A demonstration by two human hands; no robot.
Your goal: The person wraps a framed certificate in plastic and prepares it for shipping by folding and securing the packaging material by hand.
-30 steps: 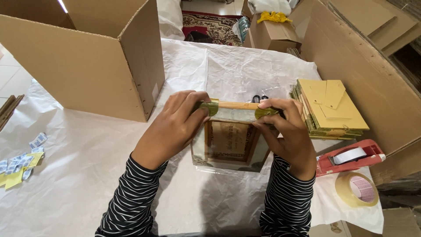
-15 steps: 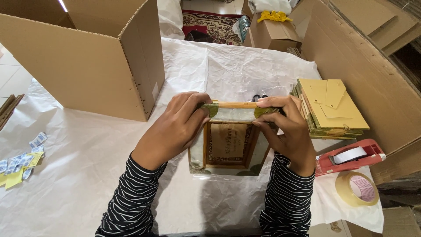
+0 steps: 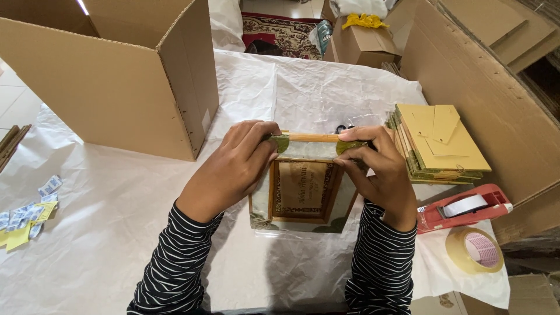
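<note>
frame: wooden picture frame (image 3: 303,189) in a clear plastic sleeve, green corner guards, lying on the white paper sheet (image 3: 105,221) mid-table. All places below are relative to it.
left hand: left hand (image 3: 233,169) curled over the frame's top-left corner, fingers pressed together, thumb and fingertips pinching the green corner piece.
right hand: right hand (image 3: 376,172) on the top-right corner, fingers bent, pinching the other green corner and the plastic.
in the way: both hands cover the frame's upper corners and side rails; only the top bar between them and the lower half show.
big box: 1 open cardboard box (image 3: 111,76), up and left of the frame, near the left hand, not touching.
stack: 1 pile of flat yellow-green cards (image 3: 440,146), just right of the frame, close to the right hand.
tape gear: 1 red tape dispenser (image 3: 464,207) right and lower; 1 loose roll of tape (image 3: 473,249) below that.
scissors: black handles (image 3: 344,128) just above the top bar, mostly hidden.
small packets: cluster of small white sachets and yellow slips (image 3: 26,219), far left; count not clear.
small box: 1 cardboard box with yellow cloth on top (image 3: 361,35), far above.
flat cardboard: large sheets (image 3: 484,76) leaning on the far right.
</note>
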